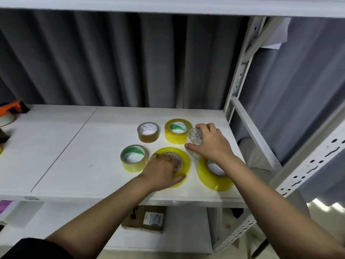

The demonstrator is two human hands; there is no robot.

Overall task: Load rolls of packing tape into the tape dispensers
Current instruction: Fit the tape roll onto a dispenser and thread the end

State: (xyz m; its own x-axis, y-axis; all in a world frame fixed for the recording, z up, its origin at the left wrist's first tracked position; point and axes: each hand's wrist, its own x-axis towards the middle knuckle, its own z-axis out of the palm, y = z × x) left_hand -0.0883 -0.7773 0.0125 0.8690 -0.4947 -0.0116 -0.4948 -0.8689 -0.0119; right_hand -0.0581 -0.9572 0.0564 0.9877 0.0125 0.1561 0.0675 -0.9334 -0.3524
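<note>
Several rolls of packing tape lie on the white shelf [74, 156]. My left hand [162, 171] grips a large yellow roll [183, 161] lying flat, fingers in its core and thumb on its outer rim. My right hand [211, 143] holds a small clear roll [195, 136], lifted and tilted on edge. Another big yellow roll [211, 179] lies under my right wrist. Flat around them lie a brown roll [148, 132], a yellow roll with a green core [177, 130] and a pale yellow roll [133, 158]. An orange tape dispenser [13, 107] sits at the far left.
A metal upright [240, 71] and slotted frame [308, 167] bound the shelf on the right. Grey curtain hangs behind. A cardboard parcel [145, 219] lies on the lower shelf. The shelf above juts out close overhead.
</note>
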